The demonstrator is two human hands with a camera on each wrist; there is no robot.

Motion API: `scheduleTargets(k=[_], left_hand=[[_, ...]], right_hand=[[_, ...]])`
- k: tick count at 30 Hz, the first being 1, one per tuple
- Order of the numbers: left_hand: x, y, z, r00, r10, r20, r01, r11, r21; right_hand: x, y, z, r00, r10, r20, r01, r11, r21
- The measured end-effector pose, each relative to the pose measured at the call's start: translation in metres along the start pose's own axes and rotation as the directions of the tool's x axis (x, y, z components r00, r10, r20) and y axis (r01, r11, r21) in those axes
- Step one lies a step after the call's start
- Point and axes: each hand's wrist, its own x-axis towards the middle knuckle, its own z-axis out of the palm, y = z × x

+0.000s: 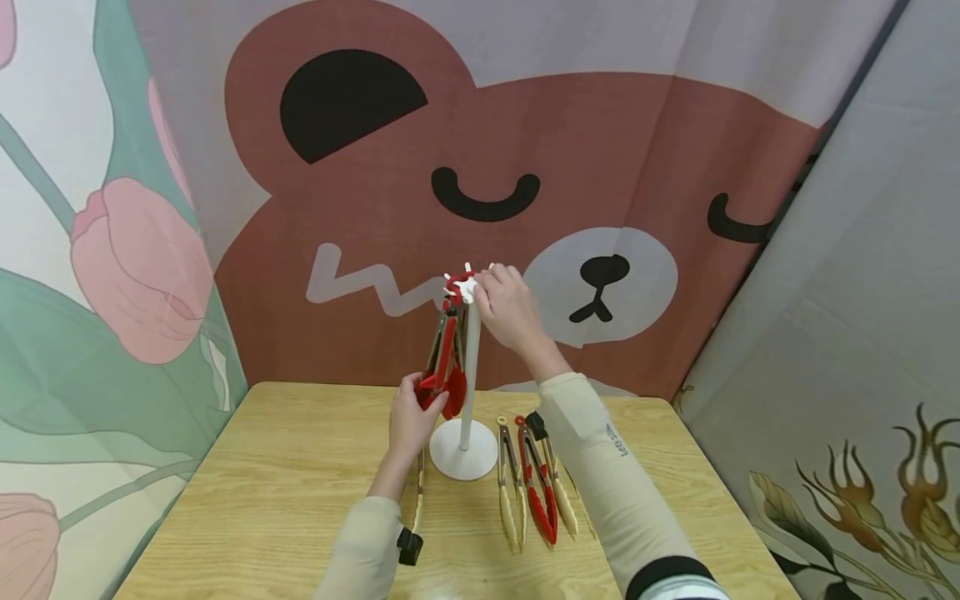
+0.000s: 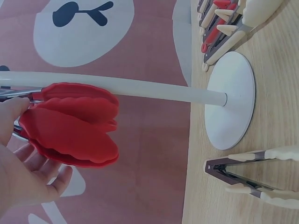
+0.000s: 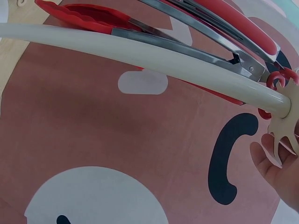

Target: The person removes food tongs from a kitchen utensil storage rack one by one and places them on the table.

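A white stand with a round base and a hooked top stands upright toward the back of the table. Red-tipped tongs hang head down along its pole, their red pull rings up at the hooks. With thumb and fingers about the tongs just above the red scalloped heads, my left hand grips them on the pole's left side. At the top, my right hand holds the hooked piece from the right, fingers curled at its prongs.
Right of the base lie several tongs in a row, among them cream-tipped tongs and red tongs. Another pair with cream tips lies left of the base, partly behind my left forearm. A bear-print curtain hangs close behind the table.
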Motion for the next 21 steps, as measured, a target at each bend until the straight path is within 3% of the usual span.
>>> scheduleTargets(k=[21], left_hand=[[-0.012,-0.012,-0.003,0.993,0.111,-0.036,-0.111,0.994,0.007]], right_hand=[[0.000,0.001,0.002,0.999,-0.025,-0.038,0.026,1.000,0.011]])
